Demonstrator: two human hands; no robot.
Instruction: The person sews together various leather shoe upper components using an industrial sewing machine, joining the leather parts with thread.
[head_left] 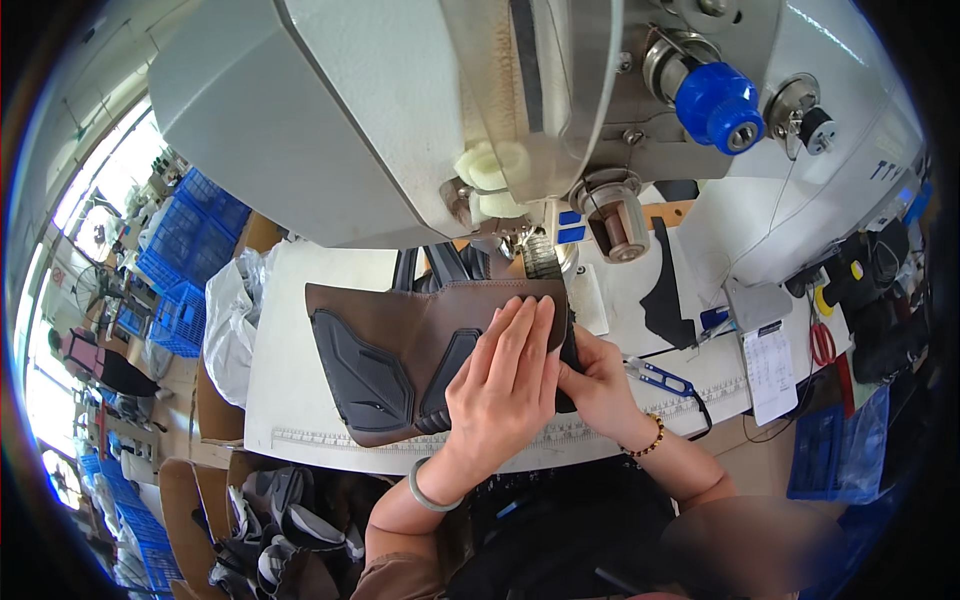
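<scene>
A brown shoe upper (395, 310) with black moulded panels lies on the white table under the head of a sewing machine (400, 110). Its top edge reaches the machine's roller foot (541, 257). My left hand (508, 375) lies flat on the upper's right part, fingers stretched out side by side and pointing away from me. Beside it, my right hand (597, 385) grips the upper's right edge between thumb and fingers; some of those fingertips are hidden behind the material. Black straps stick out at the far side of the upper.
Right of my hands lie a loose black cut piece (665, 295), a blue thread snipper (658, 377), a paper slip (768, 370) and red-handled scissors (822, 342). A ruler strip (350, 440) runs along the table's near edge. Cardboard boxes (185, 510) with shoe parts stand lower left.
</scene>
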